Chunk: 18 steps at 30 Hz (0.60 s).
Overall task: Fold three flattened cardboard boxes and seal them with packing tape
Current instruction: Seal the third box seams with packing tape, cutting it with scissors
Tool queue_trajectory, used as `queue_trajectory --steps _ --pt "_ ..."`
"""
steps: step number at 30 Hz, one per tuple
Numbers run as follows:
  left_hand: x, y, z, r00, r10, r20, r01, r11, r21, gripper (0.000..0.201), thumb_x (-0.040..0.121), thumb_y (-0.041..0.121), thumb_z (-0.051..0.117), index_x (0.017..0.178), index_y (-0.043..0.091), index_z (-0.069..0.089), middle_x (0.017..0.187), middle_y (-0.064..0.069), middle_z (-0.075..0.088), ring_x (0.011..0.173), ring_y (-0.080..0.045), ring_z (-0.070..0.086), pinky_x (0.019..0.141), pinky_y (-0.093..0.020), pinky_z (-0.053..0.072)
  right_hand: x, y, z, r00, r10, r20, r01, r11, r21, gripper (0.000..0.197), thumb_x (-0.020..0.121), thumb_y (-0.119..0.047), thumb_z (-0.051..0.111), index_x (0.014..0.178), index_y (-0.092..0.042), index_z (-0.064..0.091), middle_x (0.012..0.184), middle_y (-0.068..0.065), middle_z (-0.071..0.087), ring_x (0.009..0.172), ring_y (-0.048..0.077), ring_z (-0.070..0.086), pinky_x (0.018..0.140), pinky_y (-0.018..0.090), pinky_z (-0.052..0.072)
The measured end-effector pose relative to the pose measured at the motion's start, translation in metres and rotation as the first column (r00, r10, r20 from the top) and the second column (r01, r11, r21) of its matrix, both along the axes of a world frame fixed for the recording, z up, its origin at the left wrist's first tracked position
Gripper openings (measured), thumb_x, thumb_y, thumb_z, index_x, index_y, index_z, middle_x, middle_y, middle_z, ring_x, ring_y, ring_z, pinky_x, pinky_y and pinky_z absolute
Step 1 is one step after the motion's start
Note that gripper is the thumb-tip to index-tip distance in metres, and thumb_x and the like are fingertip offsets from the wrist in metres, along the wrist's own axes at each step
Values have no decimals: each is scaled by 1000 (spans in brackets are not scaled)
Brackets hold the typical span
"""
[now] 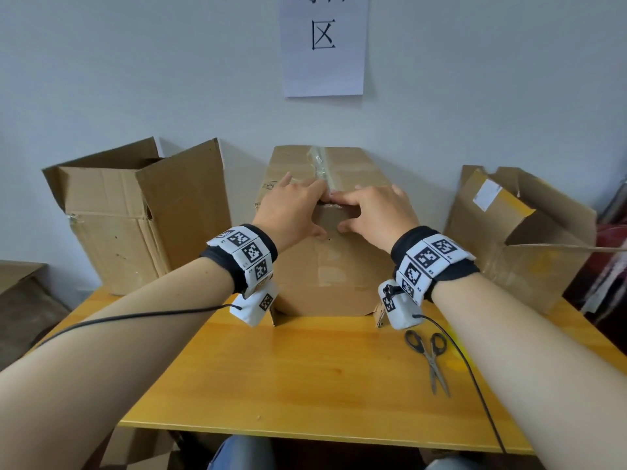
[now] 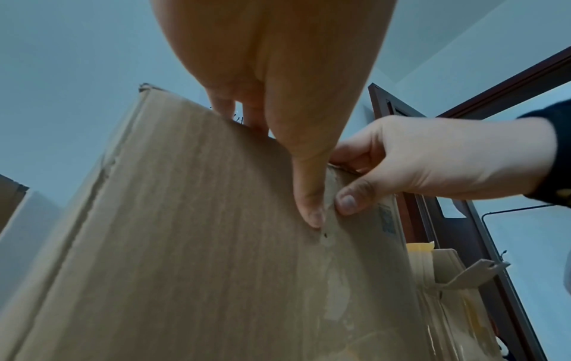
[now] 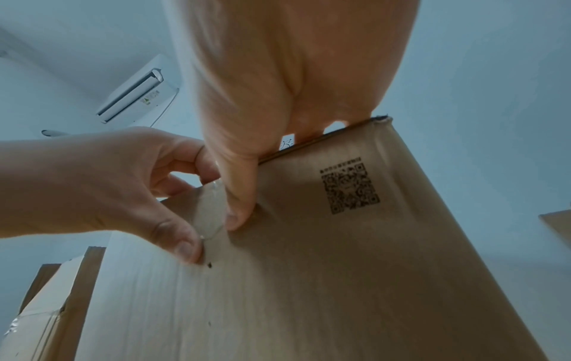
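Observation:
A brown cardboard box [image 1: 325,273] stands in the middle of the yellow table [image 1: 288,385], its top flaps closed and a strip of clear tape [image 1: 320,164] running along the top seam. Both hands meet at the near top edge, over the seam. My left hand [image 1: 298,205] has fingers on the top and its thumb [image 2: 309,200] on the front face. My right hand [image 1: 376,208] mirrors it, pinching the same edge. Between the two thumbs the tape end [image 3: 210,207] folds down onto the front face. No tape roll shows.
An upright box [image 1: 135,215] with open top flaps stands at the back left, another open box [image 1: 519,239] at the back right. Scissors [image 1: 431,357] lie on the table near my right forearm. Cables trail from both wrists.

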<state>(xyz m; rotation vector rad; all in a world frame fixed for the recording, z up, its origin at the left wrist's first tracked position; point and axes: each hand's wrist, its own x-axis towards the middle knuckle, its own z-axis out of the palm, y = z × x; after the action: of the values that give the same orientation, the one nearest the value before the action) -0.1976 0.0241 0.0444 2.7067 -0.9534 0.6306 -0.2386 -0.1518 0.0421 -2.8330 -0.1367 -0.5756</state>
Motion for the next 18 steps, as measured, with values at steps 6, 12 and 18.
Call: queue_trajectory --steps 6,12,18 --pt "1 18 27 980 -9 -199 -30 981 -190 27 90 51 64 102 27 71 102 8 70 100 -15 64 84 -31 49 -12 11 5 999 -19 -36 14 992 -127 56 89 -55 60 143 -46 46 144 -12 54 138 20 40 112 48 27" --pt "-4 53 30 918 153 -365 -247 942 -228 26 97 44 55 107 27 74 101 1 73 80 -17 68 74 -29 55 -15 33 3 997 -32 -66 23 989 -143 58 93 -68 42 143 -37 48 153 -12 43 142 24 33 117 56 17" --pt "-36 53 44 896 175 -409 -293 924 -245 40 97 45 53 83 16 76 75 -4 75 50 -20 70 56 -26 58 -30 40 7 998 27 -62 -30 999 -46 58 100 -66 25 142 -37 53 143 -5 48 136 21 42 121 56 9"
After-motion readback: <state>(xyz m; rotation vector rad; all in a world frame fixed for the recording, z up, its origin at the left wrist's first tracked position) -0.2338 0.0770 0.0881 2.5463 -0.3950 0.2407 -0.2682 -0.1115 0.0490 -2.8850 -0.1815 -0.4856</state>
